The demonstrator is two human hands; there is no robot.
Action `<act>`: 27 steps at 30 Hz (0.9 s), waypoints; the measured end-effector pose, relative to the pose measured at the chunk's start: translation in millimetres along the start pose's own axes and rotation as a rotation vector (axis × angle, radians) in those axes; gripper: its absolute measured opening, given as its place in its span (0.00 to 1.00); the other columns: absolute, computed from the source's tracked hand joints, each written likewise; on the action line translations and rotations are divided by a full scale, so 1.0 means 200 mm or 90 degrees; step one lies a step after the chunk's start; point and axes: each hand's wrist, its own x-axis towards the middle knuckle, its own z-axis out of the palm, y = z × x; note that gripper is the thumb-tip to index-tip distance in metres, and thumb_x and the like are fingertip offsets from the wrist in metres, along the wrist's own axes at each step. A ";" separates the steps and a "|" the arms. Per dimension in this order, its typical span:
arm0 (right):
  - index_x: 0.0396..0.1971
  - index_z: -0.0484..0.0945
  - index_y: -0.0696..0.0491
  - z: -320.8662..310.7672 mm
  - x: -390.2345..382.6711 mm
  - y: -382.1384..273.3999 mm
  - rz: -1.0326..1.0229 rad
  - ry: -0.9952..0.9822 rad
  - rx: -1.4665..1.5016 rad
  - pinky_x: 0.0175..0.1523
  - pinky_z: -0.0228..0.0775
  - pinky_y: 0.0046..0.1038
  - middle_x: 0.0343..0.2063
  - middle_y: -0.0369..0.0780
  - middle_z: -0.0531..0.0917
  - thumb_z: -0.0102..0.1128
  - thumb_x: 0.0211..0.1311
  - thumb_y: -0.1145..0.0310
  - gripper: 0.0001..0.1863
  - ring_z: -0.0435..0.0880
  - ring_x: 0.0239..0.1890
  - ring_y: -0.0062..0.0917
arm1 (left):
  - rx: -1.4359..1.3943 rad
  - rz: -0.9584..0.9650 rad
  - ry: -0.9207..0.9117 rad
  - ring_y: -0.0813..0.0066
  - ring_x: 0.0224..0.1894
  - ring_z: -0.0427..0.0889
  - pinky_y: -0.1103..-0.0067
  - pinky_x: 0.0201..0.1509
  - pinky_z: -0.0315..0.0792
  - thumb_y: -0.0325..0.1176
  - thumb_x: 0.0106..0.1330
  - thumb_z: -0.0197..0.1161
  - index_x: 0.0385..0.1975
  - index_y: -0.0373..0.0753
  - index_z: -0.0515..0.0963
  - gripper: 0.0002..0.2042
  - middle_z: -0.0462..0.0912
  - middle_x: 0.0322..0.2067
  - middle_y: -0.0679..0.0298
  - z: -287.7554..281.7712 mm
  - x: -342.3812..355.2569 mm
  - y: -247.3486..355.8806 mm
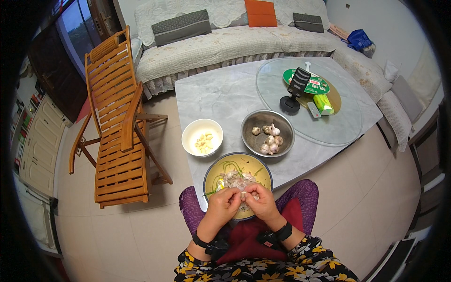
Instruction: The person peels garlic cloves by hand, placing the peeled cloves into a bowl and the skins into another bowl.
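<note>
Peeling looks partway: peeled cloves in white bowl; whole garlic bulbs left in steel bowl. Left hand, right hand: fingers pinched on pale garlic piece over skin-strewn yellow basin.

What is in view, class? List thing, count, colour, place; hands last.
marble-patterned table: 1, grey, centre
round glass turntable: 1, clear, table
round bowl: 1, white, table's left
peeled garlic cloves: several, cream, white bowl
round steel bowl: 1, silver, beside white bowl
garlic bulbs: several, whitish, steel bowl
round basin: 1, yellow, blue-rimmed, nearest person
papery skins: heap, pale, basin
stems: several, green, basin
upright device: 1, black, turntable
oval piece: 1, green, turntable
soft pack: 1, lime, turntable
remote: 1, grey, turntable
slatted wooden recliner: 1, brown, left
cloth-covered sofa: 1, cream, back
cushions: at least 3, grey/orange, sofa
bag: 1, blue, back right
left hand and right hand: 2, bare, over basin
</note>
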 end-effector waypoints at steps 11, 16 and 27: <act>0.25 0.70 0.59 0.00 0.00 -0.01 -0.067 0.004 -0.096 0.32 0.65 0.19 0.23 0.38 0.75 0.52 0.47 0.77 0.04 0.73 0.26 0.19 | -0.052 -0.016 -0.011 0.71 0.17 0.75 0.82 0.21 0.68 0.25 0.49 0.58 0.24 0.33 0.75 0.03 0.75 0.17 0.58 0.00 -0.02 -0.03; 0.26 0.70 0.59 0.00 -0.01 0.01 0.062 0.005 0.057 0.33 0.65 0.17 0.23 0.36 0.75 0.52 0.49 0.77 0.04 0.72 0.26 0.16 | -0.058 -0.054 0.014 0.77 0.17 0.74 0.84 0.20 0.67 0.25 0.50 0.58 0.25 0.34 0.74 0.04 0.74 0.16 0.60 0.01 -0.03 -0.03; 0.28 0.69 0.59 0.00 -0.01 0.01 0.043 0.013 0.032 0.32 0.65 0.16 0.24 0.35 0.76 0.51 0.51 0.76 0.04 0.73 0.26 0.14 | -0.057 -0.028 0.037 0.75 0.17 0.74 0.83 0.20 0.68 0.24 0.52 0.56 0.24 0.34 0.72 0.02 0.74 0.17 0.59 0.02 -0.03 -0.03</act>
